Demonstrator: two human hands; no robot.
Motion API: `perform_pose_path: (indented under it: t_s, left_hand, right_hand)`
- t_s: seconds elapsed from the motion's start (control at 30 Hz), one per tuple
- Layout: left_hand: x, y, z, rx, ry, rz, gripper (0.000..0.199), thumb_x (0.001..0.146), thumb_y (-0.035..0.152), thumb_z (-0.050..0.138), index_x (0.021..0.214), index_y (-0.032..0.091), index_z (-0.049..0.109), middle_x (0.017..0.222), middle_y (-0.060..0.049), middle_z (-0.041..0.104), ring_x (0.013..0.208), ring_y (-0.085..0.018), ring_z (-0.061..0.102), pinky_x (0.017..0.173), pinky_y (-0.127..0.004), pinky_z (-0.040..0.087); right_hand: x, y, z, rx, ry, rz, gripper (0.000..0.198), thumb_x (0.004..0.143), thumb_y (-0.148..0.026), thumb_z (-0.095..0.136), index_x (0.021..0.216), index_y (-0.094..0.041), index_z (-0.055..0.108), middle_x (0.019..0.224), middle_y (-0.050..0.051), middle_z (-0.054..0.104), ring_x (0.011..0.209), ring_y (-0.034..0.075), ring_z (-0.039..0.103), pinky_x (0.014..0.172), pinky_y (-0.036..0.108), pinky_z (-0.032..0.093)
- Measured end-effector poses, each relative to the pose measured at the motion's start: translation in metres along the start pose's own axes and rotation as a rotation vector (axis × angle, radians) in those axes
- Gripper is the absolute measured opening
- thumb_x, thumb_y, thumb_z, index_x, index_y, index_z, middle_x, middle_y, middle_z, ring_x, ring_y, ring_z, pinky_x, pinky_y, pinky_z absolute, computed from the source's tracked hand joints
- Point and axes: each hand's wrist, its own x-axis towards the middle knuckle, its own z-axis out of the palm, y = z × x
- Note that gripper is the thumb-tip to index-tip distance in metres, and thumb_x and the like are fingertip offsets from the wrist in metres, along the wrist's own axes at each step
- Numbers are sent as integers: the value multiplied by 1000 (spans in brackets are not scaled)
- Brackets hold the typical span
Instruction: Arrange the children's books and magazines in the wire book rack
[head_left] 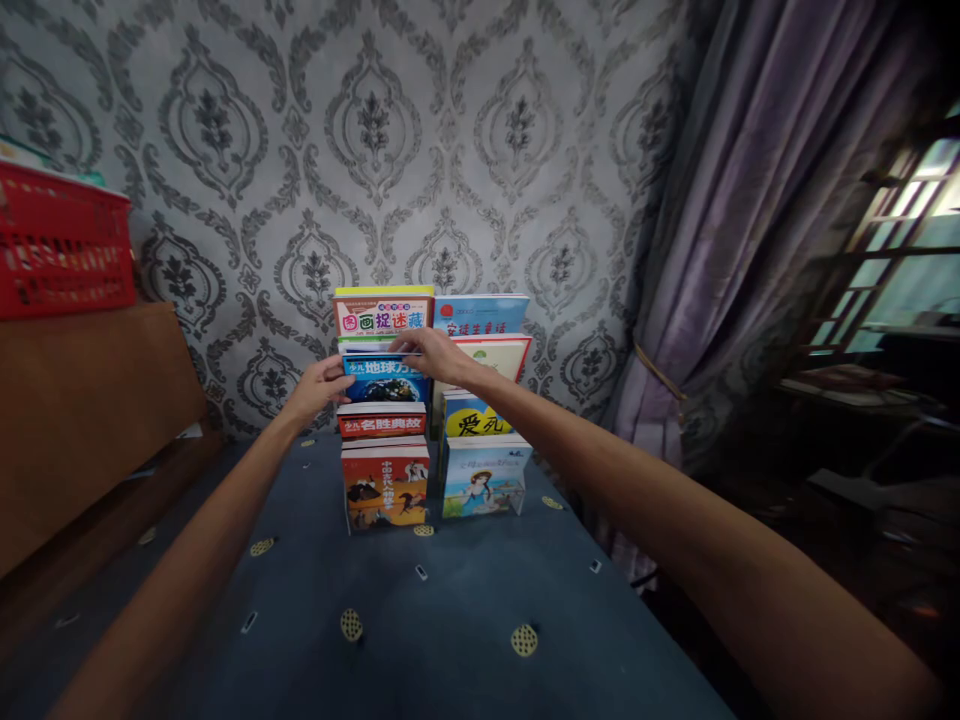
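Two columns of upright books stand in tiers on the dark blue cloth. In the left column is a blue book (386, 388) with a globe on its cover. My left hand (322, 388) is closed on its left edge, thumb on the front cover. My right hand (431, 355) comes from the right and grips its top right corner, fingers bent over the top. Below it are a red book (382, 425) and an orange-red book (386, 490). Behind stands a book with colourful characters (384, 318). The lower part of the blue book is hidden by the books in front.
The right column holds a light blue book (484, 312), a yellow-and-blue book (476, 420) and a book with a girl in a hat (484, 485). A red basket (67, 245) stands on a brown box (90, 400) at left. A purple curtain (697, 280) hangs at right.
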Motion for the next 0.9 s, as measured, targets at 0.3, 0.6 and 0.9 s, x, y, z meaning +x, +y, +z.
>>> perform_pose_path:
  t_s: [0.3, 0.6, 0.9]
  left_hand:
    - [0, 0, -1, 17, 12, 4, 73, 55, 54, 86, 116, 17, 69, 100, -9, 77, 85, -24, 70, 62, -28, 57]
    - [2, 4, -3, 46, 14, -21, 68, 53, 44, 86, 113, 18, 69, 92, -7, 75, 81, -22, 69, 63, -29, 58]
    - [6, 2, -6, 34, -5, -16, 64, 55, 44, 88, 110, 18, 69, 91, -7, 75, 88, -27, 70, 66, -32, 59]
  right_hand:
    - [1, -6, -6, -245, -82, -122, 46, 84, -5, 55, 125, -22, 68, 115, 6, 73, 107, 23, 63, 92, 34, 47]
    - [8, -18, -2, -539, -86, -180, 37, 95, -13, 47, 128, -22, 62, 131, 10, 58, 121, 29, 53, 94, 37, 44]
    - [26, -20, 20, -528, -64, -318, 28, 98, -17, 45, 121, -17, 60, 118, 9, 56, 114, 25, 50, 94, 33, 41]
